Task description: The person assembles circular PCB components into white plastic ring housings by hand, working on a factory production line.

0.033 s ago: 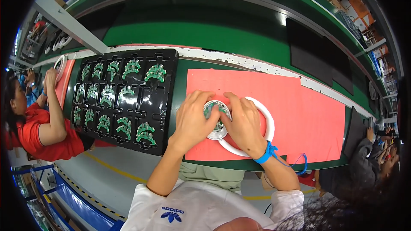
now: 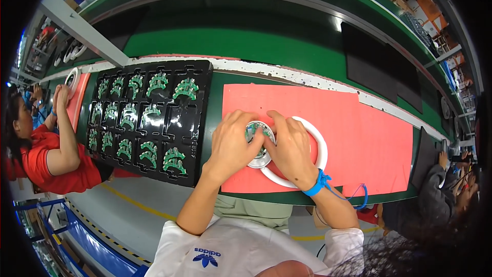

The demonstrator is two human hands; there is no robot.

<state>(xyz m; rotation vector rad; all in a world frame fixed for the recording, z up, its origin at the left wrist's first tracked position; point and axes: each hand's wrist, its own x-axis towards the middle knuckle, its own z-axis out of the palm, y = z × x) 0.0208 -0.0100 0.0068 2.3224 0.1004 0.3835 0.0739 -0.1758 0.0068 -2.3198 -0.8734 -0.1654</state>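
Both my hands curl around a small round white housing that lies on the pink mat. Inside it sits a green circuit board, partly covered by my thumbs. My left hand grips the housing's left side, and its thumb reaches in over the board. From the right, my right hand closes on it, thumb also pressed inward. A larger white ring lies flat beneath my right hand and meets the housing; their joint is hidden. Around my right wrist is a blue strap with a coiled cord.
To the left, a black tray carries several curved green circuit boards in its compartments. A co-worker in red handles another white ring further left. Behind the mat runs a worn white ledge; dark panels lie beyond.
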